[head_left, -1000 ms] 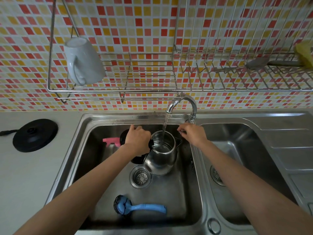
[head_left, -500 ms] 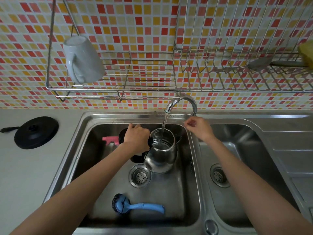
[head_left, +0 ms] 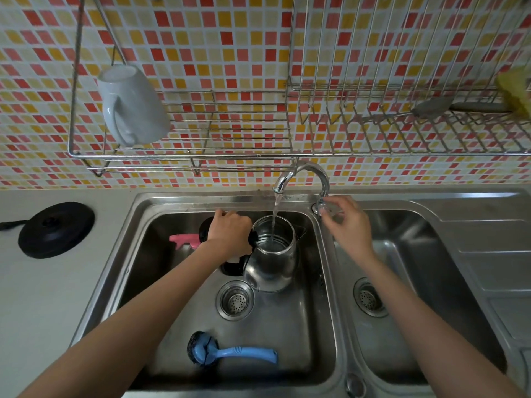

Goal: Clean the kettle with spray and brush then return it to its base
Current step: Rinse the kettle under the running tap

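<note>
A steel kettle [head_left: 273, 262] with its lid open is held in the left sink basin [head_left: 287, 340] under the tap spout [head_left: 283, 182]. Water runs from the spout into it. My left hand [head_left: 230, 235] grips the kettle's black handle. My right hand [head_left: 349, 225] has its fingers on the tap handle [head_left: 323, 208] at the tap's foot. A pink spray bottle [head_left: 184, 241] lies at the back left of the basin, partly hidden by my left hand. A blue-handled brush [head_left: 230, 353] lies at the basin's front. The black kettle base [head_left: 56, 229] sits on the counter at the left.
A wire dish rack [head_left: 201, 156] hangs on the tiled wall above the sink, with a white mug [head_left: 132, 106] at its left and a utensil [head_left: 431, 109] at its right. A second basin [head_left: 416, 311] and a draining board [head_left: 494, 254] lie to the right.
My right hand rose from beside the kettle's spout to the tap handle at the tap's foot. The left hand keeps the kettle under the running water.
</note>
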